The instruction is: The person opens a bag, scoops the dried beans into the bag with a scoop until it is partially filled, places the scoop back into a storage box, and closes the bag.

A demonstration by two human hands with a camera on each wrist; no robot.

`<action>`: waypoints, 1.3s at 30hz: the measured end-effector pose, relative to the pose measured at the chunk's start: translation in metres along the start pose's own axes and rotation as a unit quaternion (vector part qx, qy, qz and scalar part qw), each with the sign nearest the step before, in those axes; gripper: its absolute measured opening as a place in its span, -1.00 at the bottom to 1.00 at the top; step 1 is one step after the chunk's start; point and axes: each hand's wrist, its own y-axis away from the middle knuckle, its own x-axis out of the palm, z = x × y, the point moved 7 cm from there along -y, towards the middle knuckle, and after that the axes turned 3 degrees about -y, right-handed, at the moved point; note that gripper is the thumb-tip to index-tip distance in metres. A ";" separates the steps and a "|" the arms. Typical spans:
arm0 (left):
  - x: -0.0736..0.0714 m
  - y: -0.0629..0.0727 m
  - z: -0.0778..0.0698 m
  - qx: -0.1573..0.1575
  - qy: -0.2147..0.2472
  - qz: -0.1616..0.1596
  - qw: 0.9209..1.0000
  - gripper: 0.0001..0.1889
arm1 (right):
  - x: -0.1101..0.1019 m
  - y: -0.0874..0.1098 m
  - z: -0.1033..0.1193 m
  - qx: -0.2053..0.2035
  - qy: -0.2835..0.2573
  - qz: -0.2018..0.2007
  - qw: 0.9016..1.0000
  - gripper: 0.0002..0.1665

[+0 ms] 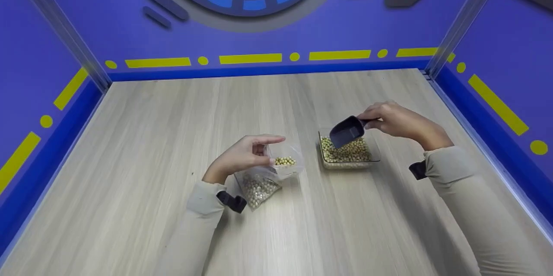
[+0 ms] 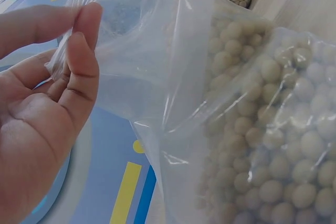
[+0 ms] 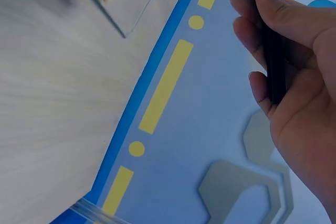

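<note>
Just left of centre, the left hand (image 1: 244, 155) pinches the lip of the bag (image 1: 259, 187), near the middle of the frame; that mouth is best held wide. Right of centre, the scoop (image 1: 347, 132) tilts, seemingly empty, over the dish (image 1: 351, 165) of beans (image 1: 356, 151). Further right, the right hand (image 1: 395, 120) grips its handle; dip low, lift level, pour slowly.

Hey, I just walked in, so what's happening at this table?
A person's left hand is holding a clear plastic bag of round, pale beans by its open mouth. The right hand grips a black scoop by its handle, above a clear container that also holds beans. No beans show in the scoop.
</note>
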 end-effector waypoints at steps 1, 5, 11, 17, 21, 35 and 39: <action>0.000 0.000 0.000 0.001 0.000 0.001 1.000 -0.39 | -0.001 0.001 -0.001 0.003 0.006 0.001 1.000 -0.65; 0.000 0.000 0.000 0.010 0.000 0.000 1.000 -0.39 | -0.004 0.005 -0.003 0.023 0.026 0.015 0.999 -0.64; 0.001 0.001 -0.001 0.017 0.002 0.004 1.000 -0.38 | -0.006 0.008 -0.006 0.048 0.045 0.040 0.997 -0.63; 0.000 0.002 -0.001 0.016 0.013 0.006 1.000 -0.38 | -0.007 0.010 -0.005 0.040 0.098 0.051 0.993 -0.63; 0.000 0.003 -0.001 0.017 0.024 0.007 1.000 -0.37 | -0.007 0.011 -0.001 0.015 0.141 0.050 0.989 -0.65; 0.000 0.005 0.001 0.006 0.031 0.011 0.999 -0.38 | -0.004 0.011 0.017 -0.048 0.241 0.030 0.969 -0.65; 0.001 0.005 0.001 0.013 0.035 0.014 0.999 -0.38 | 0.001 0.009 0.023 -0.063 0.289 0.043 0.954 -0.69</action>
